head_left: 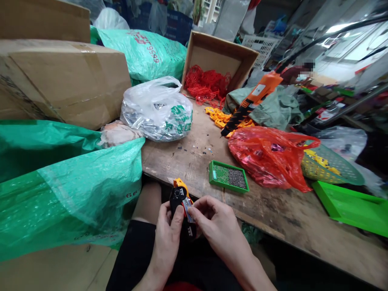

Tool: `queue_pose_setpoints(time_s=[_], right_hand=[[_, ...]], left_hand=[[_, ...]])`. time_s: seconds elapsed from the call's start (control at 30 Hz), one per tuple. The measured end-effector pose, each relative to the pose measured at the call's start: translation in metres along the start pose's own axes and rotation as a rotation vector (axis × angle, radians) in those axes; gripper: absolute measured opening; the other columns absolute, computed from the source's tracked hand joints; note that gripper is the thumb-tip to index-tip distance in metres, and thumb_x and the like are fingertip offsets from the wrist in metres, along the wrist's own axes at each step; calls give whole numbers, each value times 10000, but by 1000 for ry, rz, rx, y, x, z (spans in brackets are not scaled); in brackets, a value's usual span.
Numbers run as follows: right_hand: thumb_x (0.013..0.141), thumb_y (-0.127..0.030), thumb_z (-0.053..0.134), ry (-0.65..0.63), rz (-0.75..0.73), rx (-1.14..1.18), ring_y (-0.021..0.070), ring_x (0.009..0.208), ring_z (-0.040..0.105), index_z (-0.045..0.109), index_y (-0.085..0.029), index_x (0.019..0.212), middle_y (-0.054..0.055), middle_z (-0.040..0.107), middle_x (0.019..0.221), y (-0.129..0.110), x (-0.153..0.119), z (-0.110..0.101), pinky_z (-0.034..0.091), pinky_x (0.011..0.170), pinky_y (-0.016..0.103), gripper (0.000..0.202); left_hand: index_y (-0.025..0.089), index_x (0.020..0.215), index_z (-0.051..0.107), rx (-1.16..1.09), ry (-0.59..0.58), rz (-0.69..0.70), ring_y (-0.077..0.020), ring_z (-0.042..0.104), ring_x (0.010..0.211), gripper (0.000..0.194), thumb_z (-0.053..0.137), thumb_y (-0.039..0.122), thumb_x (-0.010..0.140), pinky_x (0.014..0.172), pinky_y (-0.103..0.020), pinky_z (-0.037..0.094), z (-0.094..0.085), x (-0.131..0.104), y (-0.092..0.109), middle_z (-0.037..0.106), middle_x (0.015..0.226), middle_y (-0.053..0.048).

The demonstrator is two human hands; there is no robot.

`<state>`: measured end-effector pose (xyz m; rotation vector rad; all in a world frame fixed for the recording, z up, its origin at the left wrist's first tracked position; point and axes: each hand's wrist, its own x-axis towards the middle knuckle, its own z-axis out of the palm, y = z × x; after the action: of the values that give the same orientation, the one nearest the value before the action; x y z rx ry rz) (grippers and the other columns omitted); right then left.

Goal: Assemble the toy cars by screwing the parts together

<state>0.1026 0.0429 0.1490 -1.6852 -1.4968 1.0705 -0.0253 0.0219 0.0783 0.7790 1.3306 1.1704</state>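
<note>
Over my lap, just off the table's front edge, is a black-and-orange plastic tool body [179, 195] with white lettering; I cannot make out its exact kind. My left hand [167, 230] is closed around its left side, thumb on the black face. My right hand [216, 218] pinches a silver metal piece [189, 211] against the body's right side. A bit of red shows beside the metal piece. The fingers behind the body are partly hidden. Nearest on the table is a green tray [214, 184] of small dark screws.
An orange electric screwdriver [253, 99] hangs tilted above orange parts [218, 117]. A red bag [266, 155] and a green tray [354, 208] lie right; a white bag [156, 111] stands left. Behind is a box [220, 40] with red pieces. Green sacks [75, 190] flank my left. A person sits far right.
</note>
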Motion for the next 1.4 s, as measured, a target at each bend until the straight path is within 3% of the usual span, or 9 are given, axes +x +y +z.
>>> queue_pose_setpoints(time_s=[1.03, 1.4], right_hand=[[912, -289, 651, 75, -89, -110, 163, 619, 657, 715, -203, 791, 22, 734, 745, 0, -3, 5, 495, 585, 261, 162], [904, -308, 646, 59, -63, -134, 175, 639, 671, 706, -207, 772, 26, 734, 734, -1, -4, 4, 499, 616, 278, 176]], left_hand=[[182, 1170, 577, 16, 20, -14, -307, 750, 1005, 603, 600, 710, 880, 853, -410, 588, 1, 3, -5, 771, 1089, -136], [182, 1164, 573, 37, 9, -26, -298, 765, 967, 601, 587, 713, 884, 799, -378, 609, 1, 1, 0, 780, 1079, -142]])
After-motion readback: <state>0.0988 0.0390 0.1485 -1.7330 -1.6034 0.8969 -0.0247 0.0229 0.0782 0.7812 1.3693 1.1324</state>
